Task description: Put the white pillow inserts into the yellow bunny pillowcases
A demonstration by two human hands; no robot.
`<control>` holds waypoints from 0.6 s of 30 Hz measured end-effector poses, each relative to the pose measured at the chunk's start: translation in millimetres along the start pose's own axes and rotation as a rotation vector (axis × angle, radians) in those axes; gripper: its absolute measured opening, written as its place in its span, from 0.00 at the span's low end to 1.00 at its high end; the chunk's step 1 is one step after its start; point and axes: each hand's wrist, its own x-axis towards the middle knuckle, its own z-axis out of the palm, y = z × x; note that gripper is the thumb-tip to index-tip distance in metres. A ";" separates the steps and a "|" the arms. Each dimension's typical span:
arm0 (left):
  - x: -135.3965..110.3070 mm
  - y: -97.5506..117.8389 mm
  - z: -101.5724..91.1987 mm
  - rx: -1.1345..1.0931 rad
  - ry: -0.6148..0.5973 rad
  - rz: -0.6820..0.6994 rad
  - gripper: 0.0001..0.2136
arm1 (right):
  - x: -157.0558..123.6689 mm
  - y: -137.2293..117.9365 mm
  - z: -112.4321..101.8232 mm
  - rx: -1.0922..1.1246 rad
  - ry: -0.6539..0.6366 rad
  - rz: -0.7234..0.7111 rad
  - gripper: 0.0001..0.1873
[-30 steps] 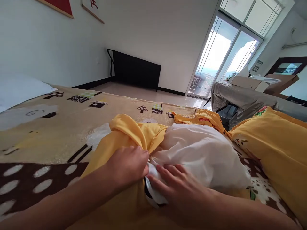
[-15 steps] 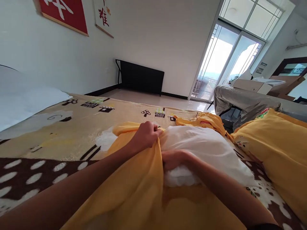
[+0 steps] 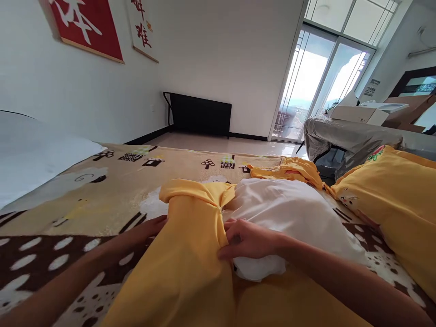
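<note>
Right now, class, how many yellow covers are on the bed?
3. The middle cover, held by the right hand, left hand at its edge, partly sheathes the white pillow; the crumpled cover lies beyond that pillow; the filled cover lies at right. Others may be hidden.

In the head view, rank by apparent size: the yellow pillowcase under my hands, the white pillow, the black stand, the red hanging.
1. Yellow pillowcase, helped by nearness.
2. White pillow.
3. Black stand and red hanging look alike; the hanging is cropped, so no ranking.

A home bedroom: a patterned blanket (image 3: 102, 190) is covering the bed, pillows lying on it, balcony doors (image 3: 320, 81) beyond.
</note>
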 end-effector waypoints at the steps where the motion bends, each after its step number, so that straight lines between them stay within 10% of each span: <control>1: -0.3 1.9 13.6 -0.106 -0.063 0.029 0.23 | 2.6 -5.1 1.1 -0.059 0.017 0.012 0.22; 7: 28.9 39.8 54.8 -0.072 0.054 0.239 0.22 | 12.5 -36.8 -4.7 -0.253 0.168 0.044 0.24; 13: 69.9 95.9 11.8 0.204 0.440 0.451 0.21 | 13.9 -65.7 -18.6 -0.411 0.429 0.092 0.17; 18: 103.0 108.3 -10.9 0.259 0.515 0.511 0.21 | 16.9 -31.6 6.8 -0.369 0.434 0.086 0.08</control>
